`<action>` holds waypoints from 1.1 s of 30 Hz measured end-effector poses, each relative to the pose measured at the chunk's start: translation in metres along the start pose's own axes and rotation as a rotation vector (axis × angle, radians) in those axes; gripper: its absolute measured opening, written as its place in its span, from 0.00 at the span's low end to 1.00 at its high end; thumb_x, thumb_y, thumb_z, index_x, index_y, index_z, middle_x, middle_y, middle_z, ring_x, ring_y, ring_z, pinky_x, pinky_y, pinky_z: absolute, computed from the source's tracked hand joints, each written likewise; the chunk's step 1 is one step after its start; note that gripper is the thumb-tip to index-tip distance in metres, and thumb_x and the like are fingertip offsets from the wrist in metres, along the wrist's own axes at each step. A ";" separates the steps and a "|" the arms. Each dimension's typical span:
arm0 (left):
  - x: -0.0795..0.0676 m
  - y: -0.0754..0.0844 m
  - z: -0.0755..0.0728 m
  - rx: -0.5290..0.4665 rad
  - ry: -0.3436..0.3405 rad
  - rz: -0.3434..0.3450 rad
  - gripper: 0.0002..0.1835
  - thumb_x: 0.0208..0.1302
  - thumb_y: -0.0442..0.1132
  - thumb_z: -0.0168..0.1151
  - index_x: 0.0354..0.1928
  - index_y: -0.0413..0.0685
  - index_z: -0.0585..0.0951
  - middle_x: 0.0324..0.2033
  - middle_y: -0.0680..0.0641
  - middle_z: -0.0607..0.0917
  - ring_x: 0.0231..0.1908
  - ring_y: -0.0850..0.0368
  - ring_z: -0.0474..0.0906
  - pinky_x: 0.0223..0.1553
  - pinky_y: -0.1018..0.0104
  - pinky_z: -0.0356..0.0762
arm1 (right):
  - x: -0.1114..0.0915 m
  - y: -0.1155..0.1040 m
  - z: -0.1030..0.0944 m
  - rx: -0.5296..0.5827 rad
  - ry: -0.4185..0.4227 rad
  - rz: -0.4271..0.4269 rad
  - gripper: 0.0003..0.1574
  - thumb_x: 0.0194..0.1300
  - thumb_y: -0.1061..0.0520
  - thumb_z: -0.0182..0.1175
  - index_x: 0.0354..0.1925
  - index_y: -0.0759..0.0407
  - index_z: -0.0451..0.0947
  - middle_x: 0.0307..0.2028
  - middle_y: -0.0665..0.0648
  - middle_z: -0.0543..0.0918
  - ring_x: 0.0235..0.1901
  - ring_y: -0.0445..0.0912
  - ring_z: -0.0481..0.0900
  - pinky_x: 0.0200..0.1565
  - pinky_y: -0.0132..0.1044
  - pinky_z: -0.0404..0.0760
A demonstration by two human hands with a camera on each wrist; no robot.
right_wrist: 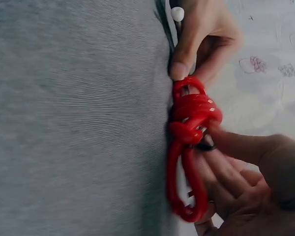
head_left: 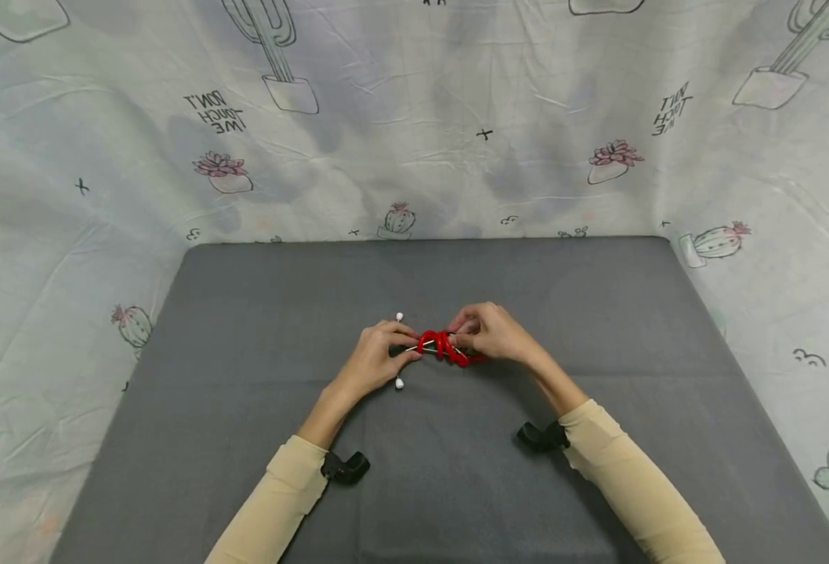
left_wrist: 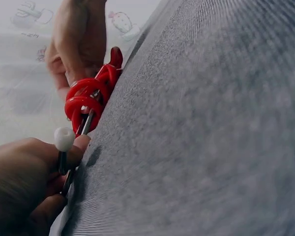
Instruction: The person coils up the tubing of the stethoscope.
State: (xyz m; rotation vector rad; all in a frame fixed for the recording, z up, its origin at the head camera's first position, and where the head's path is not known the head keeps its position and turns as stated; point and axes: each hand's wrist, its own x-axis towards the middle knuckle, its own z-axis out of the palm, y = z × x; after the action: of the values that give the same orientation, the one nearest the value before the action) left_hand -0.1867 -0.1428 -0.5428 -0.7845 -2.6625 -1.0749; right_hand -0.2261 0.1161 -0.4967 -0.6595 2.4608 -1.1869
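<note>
Glossy red cord is wound in several loops round a thin metal rod piece, just above the grey table. My left hand pinches the metal piece at its left end between thumb and fingers. White knobs stick out on either side of that hand; one knob shows close up in the left wrist view. At the other end, my right hand holds the wound cord, thumb against the coils and fingers behind. One long cord loop hangs beside the right fingers. Part of the metal is hidden.
A grey cloth-covered table lies under both hands. White curtains printed with cacti stand behind it and at both sides. A black camera mount sits on the left wrist, another mount on the right.
</note>
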 end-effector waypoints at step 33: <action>0.004 0.004 -0.003 0.026 -0.067 -0.063 0.10 0.66 0.37 0.78 0.47 0.39 0.94 0.48 0.43 0.92 0.52 0.45 0.88 0.58 0.49 0.87 | -0.019 0.018 0.019 0.019 0.250 -0.105 0.11 0.71 0.56 0.75 0.49 0.59 0.93 0.41 0.59 0.95 0.36 0.45 0.93 0.34 0.31 0.86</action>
State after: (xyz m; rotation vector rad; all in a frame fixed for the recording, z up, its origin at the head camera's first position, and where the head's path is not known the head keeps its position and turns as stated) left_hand -0.1884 -0.1407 -0.5366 -0.7492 -2.7685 -1.0439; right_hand -0.2061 0.1236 -0.5205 -0.6789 2.6420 -1.4080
